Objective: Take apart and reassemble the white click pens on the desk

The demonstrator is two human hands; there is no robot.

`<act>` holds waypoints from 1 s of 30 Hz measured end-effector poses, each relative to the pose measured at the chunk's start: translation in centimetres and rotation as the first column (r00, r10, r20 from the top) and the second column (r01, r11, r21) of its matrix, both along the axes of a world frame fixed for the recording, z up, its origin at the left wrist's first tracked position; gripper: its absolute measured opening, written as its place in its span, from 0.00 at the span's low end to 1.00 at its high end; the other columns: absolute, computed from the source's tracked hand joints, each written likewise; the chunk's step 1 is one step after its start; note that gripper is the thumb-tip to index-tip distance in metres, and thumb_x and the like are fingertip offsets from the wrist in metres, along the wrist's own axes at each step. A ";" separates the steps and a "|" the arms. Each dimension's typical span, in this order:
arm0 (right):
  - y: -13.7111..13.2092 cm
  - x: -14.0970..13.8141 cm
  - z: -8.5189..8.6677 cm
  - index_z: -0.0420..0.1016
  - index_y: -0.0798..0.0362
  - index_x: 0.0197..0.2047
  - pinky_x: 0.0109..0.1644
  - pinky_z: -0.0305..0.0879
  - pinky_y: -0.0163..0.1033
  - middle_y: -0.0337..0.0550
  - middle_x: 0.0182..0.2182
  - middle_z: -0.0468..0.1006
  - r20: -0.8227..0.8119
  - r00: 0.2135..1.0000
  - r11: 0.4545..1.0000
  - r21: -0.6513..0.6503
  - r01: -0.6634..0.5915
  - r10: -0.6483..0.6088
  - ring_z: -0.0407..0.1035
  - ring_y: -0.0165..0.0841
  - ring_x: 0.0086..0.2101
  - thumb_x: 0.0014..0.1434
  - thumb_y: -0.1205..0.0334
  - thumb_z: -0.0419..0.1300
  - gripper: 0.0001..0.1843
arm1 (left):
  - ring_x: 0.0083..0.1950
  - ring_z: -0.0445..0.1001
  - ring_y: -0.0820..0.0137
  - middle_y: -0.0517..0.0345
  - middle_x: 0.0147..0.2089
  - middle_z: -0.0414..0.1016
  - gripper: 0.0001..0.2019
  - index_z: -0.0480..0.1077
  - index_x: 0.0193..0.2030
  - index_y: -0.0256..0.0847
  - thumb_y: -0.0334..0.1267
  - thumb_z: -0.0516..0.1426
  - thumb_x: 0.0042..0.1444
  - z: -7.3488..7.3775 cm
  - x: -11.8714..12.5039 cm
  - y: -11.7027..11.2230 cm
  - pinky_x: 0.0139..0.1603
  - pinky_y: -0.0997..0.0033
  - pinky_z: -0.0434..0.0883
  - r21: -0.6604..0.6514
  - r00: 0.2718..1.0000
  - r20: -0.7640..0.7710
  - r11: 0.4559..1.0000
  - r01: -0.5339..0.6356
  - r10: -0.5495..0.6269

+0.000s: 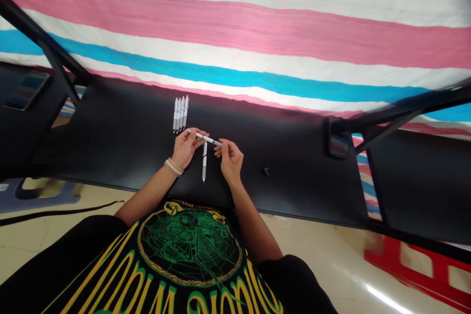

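A slim white pen (209,139) spans the gap between my two hands, just above the black table. My left hand (185,147), with a pale beaded bracelet at the wrist, pinches one end of it. The other end sits between the fingertips of my right hand (231,159). Below the held pen, another white pen with a grey grip (204,167) lies on the table, pointing toward me. Several matching pens (180,114) lie side by side in a row beyond my left hand.
A small dark object (266,171) lies on the black table (294,176) to the right. Black metal frame bars (59,61) stand at both sides. A phone-like dark slab (27,90) rests far left. Striped cloth (235,24) hangs behind; a red stool (412,265) is lower right.
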State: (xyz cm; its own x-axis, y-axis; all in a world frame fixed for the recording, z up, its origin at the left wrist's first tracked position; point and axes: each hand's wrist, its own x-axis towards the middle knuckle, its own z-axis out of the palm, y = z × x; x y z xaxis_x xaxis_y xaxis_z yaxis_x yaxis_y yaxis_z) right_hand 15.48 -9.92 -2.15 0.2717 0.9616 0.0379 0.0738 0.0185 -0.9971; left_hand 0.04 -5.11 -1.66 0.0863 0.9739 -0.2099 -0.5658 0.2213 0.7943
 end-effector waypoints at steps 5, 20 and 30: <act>-0.1 0.2 -0.1 0.79 0.51 0.43 0.49 0.75 0.45 0.49 0.45 0.78 0.043 0.999 0.996 0.090 -0.010 0.006 0.75 0.37 0.43 0.62 0.52 0.63 0.12 | 0.50 0.81 0.61 0.51 0.42 0.81 0.16 0.71 0.40 0.38 0.50 0.64 0.58 0.0 0.0 0.0 0.58 0.55 0.74 0.002 1.000 0.002 1.000 0.004 -0.004; 0.0 0.4 -0.4 0.80 0.50 0.40 0.46 0.74 0.42 0.46 0.42 0.77 0.004 1.000 0.984 0.176 -0.007 0.006 0.75 0.36 0.42 0.62 0.56 0.65 0.08 | 0.49 0.82 0.60 0.49 0.43 0.81 0.17 0.72 0.40 0.36 0.49 0.65 0.57 0.0 0.0 0.0 0.57 0.55 0.74 0.002 0.999 0.043 1.000 0.008 -0.008; -0.1 0.0 -0.4 0.80 0.51 0.42 0.36 0.74 0.40 0.44 0.34 0.79 0.055 0.998 0.996 0.086 0.020 -0.025 0.74 0.33 0.32 0.64 0.55 0.62 0.10 | 0.50 0.81 0.60 0.49 0.42 0.81 0.16 0.72 0.40 0.36 0.49 0.65 0.58 0.1 0.1 0.0 0.57 0.55 0.74 -0.006 0.998 0.058 1.000 0.009 -0.009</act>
